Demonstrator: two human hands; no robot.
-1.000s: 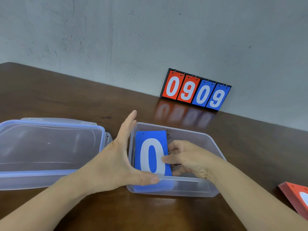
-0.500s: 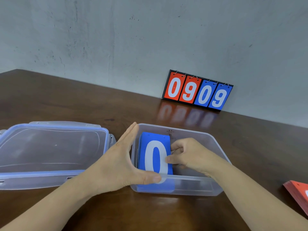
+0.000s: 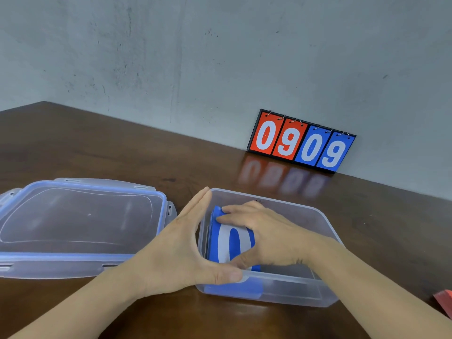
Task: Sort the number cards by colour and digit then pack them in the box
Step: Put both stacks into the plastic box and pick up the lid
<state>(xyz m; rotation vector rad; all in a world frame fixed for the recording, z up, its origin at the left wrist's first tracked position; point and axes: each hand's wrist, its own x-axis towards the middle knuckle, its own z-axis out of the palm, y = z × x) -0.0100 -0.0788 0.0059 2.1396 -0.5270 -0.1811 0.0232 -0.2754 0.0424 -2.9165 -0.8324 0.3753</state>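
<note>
A stack of blue number cards (image 3: 227,243) with a white 0 on top lies at the left end of the clear plastic box (image 3: 300,292). My right hand (image 3: 266,233) lies flat over the stack inside the box, fingers stretched across the top card. Outside the box's left wall, my left hand (image 3: 181,248) stands on edge with straight fingers, and its thumb rests on the near rim. A corner of a red card stack (image 3: 444,302) shows at the right edge.
The box's clear lid with a blue rim (image 3: 80,226) lies on the brown table (image 3: 122,152) to the left. A flip scoreboard (image 3: 302,140) reading 0909 in red and blue leans against the grey wall at the back.
My right hand has moved from the stack's right side to on top of it, and the cards have sunk lower in the box. My left hand stays against the left wall.
</note>
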